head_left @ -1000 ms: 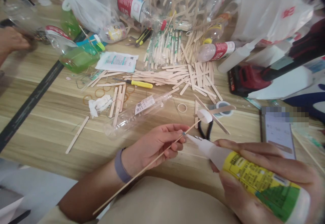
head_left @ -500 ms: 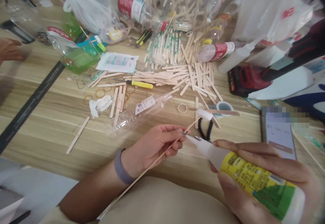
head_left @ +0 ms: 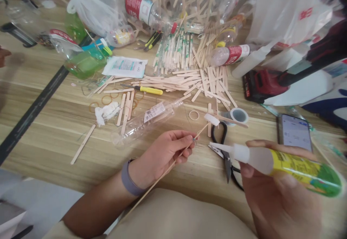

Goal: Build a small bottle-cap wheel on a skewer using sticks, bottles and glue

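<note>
My left hand point(head_left: 176, 148) pinches a long thin wooden skewer point(head_left: 155, 183), which runs down past my forearm. Near its upper end sits a white cylindrical piece point(head_left: 211, 119), with flat wooden blades behind it. Something small and bluish shows at my left fingertips, too small to name. My right hand point(head_left: 287, 195) is wrapped round a glue bottle point(head_left: 298, 165) with a yellow and green label, its white nozzle pointing left, apart from the skewer. Black-handled scissors point(head_left: 227, 159) lie on the table under the nozzle.
An empty clear bottle point(head_left: 148, 121) lies ahead of my left hand. Beyond it are piled craft sticks point(head_left: 173, 81), a yellow-handled screwdriver point(head_left: 150, 90) and a tape roll point(head_left: 239, 115). To the right are a phone point(head_left: 295, 132) and a red-black power tool point(head_left: 264, 83). Another person's hand point(head_left: 4, 55) shows at far left.
My right hand has drawn the glue bottle back to the right, away from my left fingertips, and levelled it. The scissors show more. The wooden blades have turned. The other person's hand has moved left.
</note>
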Action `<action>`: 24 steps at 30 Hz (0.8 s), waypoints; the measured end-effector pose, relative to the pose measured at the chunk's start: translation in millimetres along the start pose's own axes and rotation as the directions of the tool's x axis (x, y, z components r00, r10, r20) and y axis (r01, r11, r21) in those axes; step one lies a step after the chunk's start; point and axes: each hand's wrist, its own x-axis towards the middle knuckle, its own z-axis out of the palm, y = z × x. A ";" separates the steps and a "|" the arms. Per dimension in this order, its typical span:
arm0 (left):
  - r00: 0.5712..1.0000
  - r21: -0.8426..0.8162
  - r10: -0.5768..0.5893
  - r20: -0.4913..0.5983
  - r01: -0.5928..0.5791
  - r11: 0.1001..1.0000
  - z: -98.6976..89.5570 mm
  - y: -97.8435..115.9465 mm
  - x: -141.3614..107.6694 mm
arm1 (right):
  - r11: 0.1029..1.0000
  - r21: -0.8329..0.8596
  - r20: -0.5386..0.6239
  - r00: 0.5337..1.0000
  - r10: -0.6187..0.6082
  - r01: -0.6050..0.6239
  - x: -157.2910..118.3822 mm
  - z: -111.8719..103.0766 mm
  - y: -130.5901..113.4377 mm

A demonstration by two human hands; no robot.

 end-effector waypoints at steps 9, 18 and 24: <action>0.998 0.089 0.055 -0.033 -0.052 0.995 0.6 -2.2 0.2 | 0.993 0.087 0.069 0.995 0.075 -0.081 -2.6 -8.4 14.3; 0.995 0.158 0.089 -0.036 -0.082 0.984 -4.3 -4.8 3.1 | 0.928 0.109 0.114 0.932 0.345 -0.357 -18.6 -29.0 26.5; 0.991 0.149 0.125 -0.054 -0.116 0.982 -3.9 -4.3 3.6 | 0.955 -0.246 0.292 0.927 0.237 -0.167 -29.0 -29.7 33.1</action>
